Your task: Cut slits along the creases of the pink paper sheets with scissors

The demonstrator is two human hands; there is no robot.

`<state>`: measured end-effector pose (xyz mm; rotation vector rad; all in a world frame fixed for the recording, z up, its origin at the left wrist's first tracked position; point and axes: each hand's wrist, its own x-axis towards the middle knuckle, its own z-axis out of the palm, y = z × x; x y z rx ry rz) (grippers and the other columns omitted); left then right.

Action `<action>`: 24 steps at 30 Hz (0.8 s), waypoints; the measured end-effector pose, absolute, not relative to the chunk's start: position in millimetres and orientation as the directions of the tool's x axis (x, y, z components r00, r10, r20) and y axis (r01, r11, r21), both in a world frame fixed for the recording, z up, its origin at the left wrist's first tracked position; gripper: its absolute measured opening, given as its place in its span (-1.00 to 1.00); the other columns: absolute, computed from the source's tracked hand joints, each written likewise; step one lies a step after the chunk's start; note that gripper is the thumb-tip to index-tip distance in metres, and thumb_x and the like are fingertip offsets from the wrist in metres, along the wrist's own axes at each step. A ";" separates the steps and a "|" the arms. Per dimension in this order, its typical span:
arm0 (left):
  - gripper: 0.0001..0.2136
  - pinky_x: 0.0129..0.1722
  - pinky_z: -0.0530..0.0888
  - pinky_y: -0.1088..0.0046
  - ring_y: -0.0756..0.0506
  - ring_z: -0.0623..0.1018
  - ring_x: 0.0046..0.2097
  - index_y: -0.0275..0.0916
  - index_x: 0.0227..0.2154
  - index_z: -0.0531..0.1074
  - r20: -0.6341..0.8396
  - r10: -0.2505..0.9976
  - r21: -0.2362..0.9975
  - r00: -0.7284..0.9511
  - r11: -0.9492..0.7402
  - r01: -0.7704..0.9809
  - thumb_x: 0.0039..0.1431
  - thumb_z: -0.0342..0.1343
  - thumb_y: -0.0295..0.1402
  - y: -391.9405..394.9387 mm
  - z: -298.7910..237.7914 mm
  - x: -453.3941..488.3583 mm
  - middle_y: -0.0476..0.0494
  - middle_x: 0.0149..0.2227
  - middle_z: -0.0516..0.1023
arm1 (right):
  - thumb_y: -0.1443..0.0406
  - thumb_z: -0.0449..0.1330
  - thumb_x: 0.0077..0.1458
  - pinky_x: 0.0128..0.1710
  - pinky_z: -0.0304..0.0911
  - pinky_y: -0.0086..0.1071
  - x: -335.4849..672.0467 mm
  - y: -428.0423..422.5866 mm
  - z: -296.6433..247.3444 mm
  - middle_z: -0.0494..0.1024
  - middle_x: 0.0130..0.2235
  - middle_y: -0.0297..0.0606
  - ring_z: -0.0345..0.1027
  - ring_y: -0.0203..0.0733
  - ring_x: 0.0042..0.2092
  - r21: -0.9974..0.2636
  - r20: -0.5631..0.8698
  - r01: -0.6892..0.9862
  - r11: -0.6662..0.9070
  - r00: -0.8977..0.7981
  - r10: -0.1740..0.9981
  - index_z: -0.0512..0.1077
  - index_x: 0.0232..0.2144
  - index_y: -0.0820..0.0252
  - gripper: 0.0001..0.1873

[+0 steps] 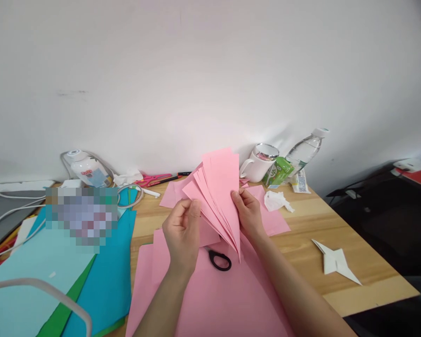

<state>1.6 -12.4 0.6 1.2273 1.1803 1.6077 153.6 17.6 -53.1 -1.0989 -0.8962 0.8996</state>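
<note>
Between my two hands several sheets of pink paper [221,182] are held up and fanned apart. My left hand [184,229] pinches the left edge of the fan between thumb and fingers. On the other side, my right hand [247,208] grips the right edge, thumb in front. Below the fan lies a pair of scissors with a black handle loop [220,260]; the rest of it is mostly hidden under the paper. Large pink sheets [228,299] spread under the scissors and my forearms.
Blue sheets [107,281] and a pixelated patch lie left, with cables near a white bottle [89,169]. Pink scissors [154,179] lie behind. A white mug [259,164], green carton [278,172], water bottle [305,150], crumpled tissue [278,201] and folded paper star [335,261] stand or lie right.
</note>
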 end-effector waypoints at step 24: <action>-0.77 -0.42 0.33 0.56 0.02 0.42 -0.39 -0.24 -0.33 0.52 0.268 0.915 0.963 -0.302 -0.261 0.062 0.09 0.10 -0.20 -8.4 1.5 -1.1 -0.07 -0.35 0.53 | 0.13 0.24 -0.03 -0.50 0.12 -0.47 152.4 12.1 -48.1 0.41 -0.50 -0.38 0.19 -0.32 -0.47 -0.965 0.208 -0.069 0.254 0.390 0.897 0.40 -0.48 0.18 -0.77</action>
